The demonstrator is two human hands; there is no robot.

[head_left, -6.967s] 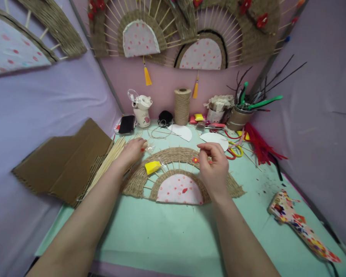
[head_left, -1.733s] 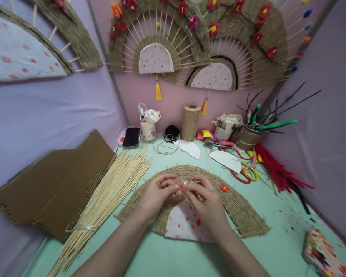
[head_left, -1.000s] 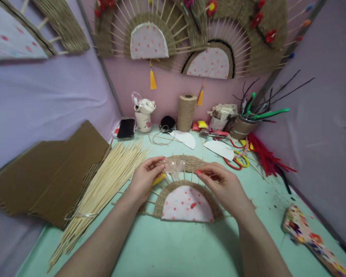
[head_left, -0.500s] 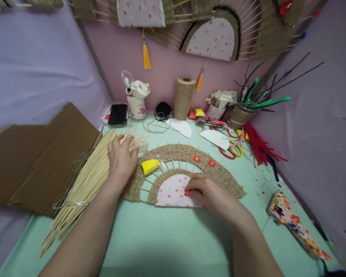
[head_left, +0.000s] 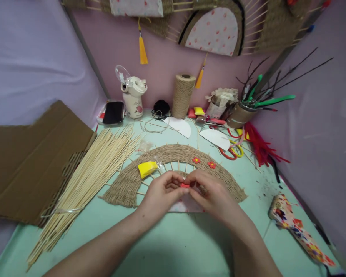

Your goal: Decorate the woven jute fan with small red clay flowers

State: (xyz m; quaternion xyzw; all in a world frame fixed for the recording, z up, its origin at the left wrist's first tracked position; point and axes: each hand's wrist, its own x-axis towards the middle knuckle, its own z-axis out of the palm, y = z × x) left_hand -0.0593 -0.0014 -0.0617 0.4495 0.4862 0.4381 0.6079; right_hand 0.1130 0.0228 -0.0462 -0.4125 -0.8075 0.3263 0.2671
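Observation:
A small piece of red clay (head_left: 185, 185) is pinched between the fingertips of my left hand (head_left: 164, 188) and my right hand (head_left: 209, 192), which meet over the fan. The woven twine fan (head_left: 173, 151) lies flat on the table, its spotted cloth centre (head_left: 187, 206) partly hidden by my hands. Two red clay flowers with yellow middles, one a red flower (head_left: 196, 160) and beside it another flower (head_left: 212, 164), sit on the fan's outer band at the right. A yellow clay packet (head_left: 147, 169) rests on the fan's left side.
Thin bamboo sticks (head_left: 89, 177) lie left, beside folded cardboard (head_left: 37, 165). At the back stand a twine spool (head_left: 183, 96), a white jar (head_left: 133, 102) and a can of pliers (head_left: 242, 114). Scissors (head_left: 232, 152) and a patterned glue gun (head_left: 300, 231) are at the right.
My left hand has come from the bamboo sticks to the right and joined my right hand at the red clay. The right hand has lifted slightly with the clay; the view has shifted a little.

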